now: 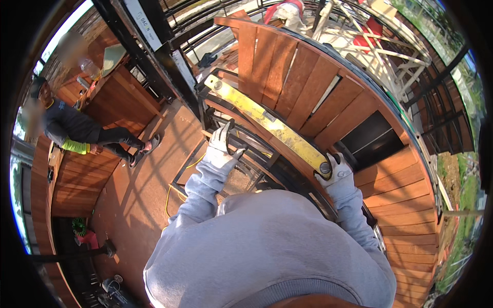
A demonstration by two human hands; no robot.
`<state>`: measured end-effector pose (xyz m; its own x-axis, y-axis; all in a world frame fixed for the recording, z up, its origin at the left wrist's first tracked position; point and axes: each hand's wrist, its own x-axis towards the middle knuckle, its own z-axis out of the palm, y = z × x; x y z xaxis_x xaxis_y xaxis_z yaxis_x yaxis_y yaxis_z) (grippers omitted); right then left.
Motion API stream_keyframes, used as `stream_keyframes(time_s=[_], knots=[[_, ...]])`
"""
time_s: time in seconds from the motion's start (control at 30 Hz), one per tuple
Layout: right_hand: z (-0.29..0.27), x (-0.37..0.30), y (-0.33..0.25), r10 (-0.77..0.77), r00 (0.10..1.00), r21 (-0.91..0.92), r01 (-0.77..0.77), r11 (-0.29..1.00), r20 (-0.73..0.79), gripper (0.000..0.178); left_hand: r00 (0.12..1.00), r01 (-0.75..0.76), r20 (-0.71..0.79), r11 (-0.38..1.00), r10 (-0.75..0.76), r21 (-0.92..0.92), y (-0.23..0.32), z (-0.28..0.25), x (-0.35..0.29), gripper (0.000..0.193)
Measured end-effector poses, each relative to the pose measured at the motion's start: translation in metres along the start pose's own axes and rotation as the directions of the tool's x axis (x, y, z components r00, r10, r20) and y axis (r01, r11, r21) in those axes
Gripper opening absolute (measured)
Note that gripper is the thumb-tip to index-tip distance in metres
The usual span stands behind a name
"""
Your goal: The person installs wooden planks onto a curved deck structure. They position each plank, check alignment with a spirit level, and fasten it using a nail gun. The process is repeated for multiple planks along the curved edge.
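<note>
A long yellow spirit level, scuffed and dusty, lies slantwise along the curved top of a black metal frame. My right hand, in a white glove with dark fingertips, is closed round the level's near right end. The far end of the level rests beside a black post. To the left, my left hand, gloved alike, is closed over a bar at the frame's edge, thumb on one side and fingers on the other. The underside of its grip is hidden.
Reddish wooden boards form a curved counter with a dark rectangular opening. A person sits at the left by a wooden bench. A yellow cord trails over the brown floor. Pale scaffolding stands behind.
</note>
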<state>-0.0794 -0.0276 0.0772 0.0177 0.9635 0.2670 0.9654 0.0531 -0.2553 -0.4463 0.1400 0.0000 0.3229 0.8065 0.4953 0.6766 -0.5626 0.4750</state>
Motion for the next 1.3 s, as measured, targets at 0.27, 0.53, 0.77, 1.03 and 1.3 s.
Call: stream_keyframes(time_s=[0.27, 0.53, 0.77, 1.03, 1.3], knots=[[-0.137, -0.139, 0.014, 0.075, 0.996, -0.163, -0.083, 0.983, -0.054, 0.054, 0.635, -0.557, 0.653, 0.831, 0.412, 0.018, 0.098, -0.023, 0.137, 0.098], [-0.239, -0.263, 0.066, 0.215, 0.933, -0.450, -0.331, 0.829, -0.289, 0.064, 0.523, -0.609, 0.597, 0.757, 0.608, -0.238, 0.265, 0.008, 0.183, 0.065], [-0.309, -0.372, 0.108, 0.338, 0.808, -0.567, -0.582, 0.583, -0.483, 0.067, 0.413, -0.761, 0.309, 0.511, 0.857, -0.399, 0.376, 0.047, 0.193, 0.057], [-0.363, -0.452, 0.202, 0.583, 0.608, -0.565, -0.774, 0.285, -0.539, 0.078, 0.459, -0.778, 0.224, 0.510, 0.860, -0.368, 0.514, 0.081, 0.163, 0.054], [-0.382, -0.452, 0.256, 0.677, 0.550, -0.474, -0.819, 0.324, -0.488, 0.080, 0.484, -0.781, 0.285, 0.555, 0.827, -0.285, 0.546, 0.127, 0.182, 0.057]])
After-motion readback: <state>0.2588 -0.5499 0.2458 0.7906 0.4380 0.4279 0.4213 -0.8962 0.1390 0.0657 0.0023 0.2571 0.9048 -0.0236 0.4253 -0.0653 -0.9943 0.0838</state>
